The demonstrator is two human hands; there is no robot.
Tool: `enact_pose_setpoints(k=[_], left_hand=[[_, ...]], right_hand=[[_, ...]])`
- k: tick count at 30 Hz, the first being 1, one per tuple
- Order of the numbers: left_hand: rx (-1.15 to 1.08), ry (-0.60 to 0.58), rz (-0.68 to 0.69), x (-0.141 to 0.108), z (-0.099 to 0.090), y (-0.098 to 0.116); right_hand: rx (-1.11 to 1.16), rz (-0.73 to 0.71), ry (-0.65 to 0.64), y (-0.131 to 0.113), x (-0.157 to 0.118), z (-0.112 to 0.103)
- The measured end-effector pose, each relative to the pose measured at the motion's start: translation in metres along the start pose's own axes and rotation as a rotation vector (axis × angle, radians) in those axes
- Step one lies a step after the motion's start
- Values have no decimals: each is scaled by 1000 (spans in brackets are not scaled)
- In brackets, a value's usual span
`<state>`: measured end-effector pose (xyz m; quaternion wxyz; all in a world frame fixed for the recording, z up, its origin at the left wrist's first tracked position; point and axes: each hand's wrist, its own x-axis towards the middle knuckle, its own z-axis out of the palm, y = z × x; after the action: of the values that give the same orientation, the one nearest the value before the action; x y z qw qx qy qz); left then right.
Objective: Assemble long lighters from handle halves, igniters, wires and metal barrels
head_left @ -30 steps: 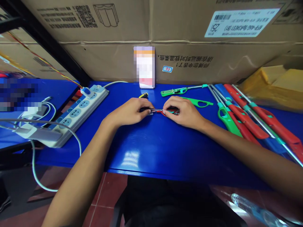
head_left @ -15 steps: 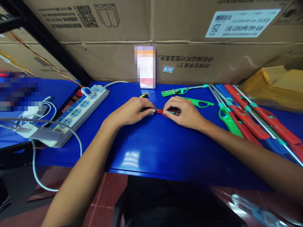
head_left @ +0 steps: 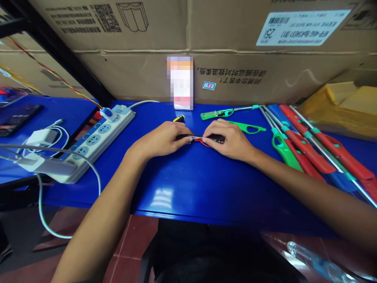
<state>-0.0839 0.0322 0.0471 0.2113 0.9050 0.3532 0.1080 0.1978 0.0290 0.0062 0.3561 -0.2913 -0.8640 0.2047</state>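
Tabletop [head_left: 206,188], centre: blue, smooth, glossy; bright reflection near front edge. Carton wall [head_left: 212,27], upper frame: brown cardboard, matt, creased. Label [head_left: 303,29], upper right: white, paper-like. Red handles [head_left: 341,151], right: smooth moulded plastic, slight sheen. Rods [head_left: 324,153] among them: bright, polished-looking metal. Green casing [head_left: 240,126], right of centre: plastic. Power strip [head_left: 101,142], left: white plastic, low sheen. Red part [head_left: 199,140], mid-frame: looks plastic; finish too small to read. Bottle [head_left: 318,262], lower right: clear, shiny plastic.

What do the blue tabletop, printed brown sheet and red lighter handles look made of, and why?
Blue tabletop: glossy, perhaps painted metal or plastic; it mirrors light.
Brown sheet: matt, probably cardboard, by its creases.
Red lighter handles: probably moulded plastic, smooth, evenly coloured.
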Motion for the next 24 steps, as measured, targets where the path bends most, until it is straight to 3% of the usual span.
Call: enact_pose_setpoints(k=[14,24], left_hand=[[137,27,-20,3,4,4],[254,-54,-60,0,0,18]], right_hand=[[6,-14,14,3,0,0],[22,-82,47,6,-1,2]])
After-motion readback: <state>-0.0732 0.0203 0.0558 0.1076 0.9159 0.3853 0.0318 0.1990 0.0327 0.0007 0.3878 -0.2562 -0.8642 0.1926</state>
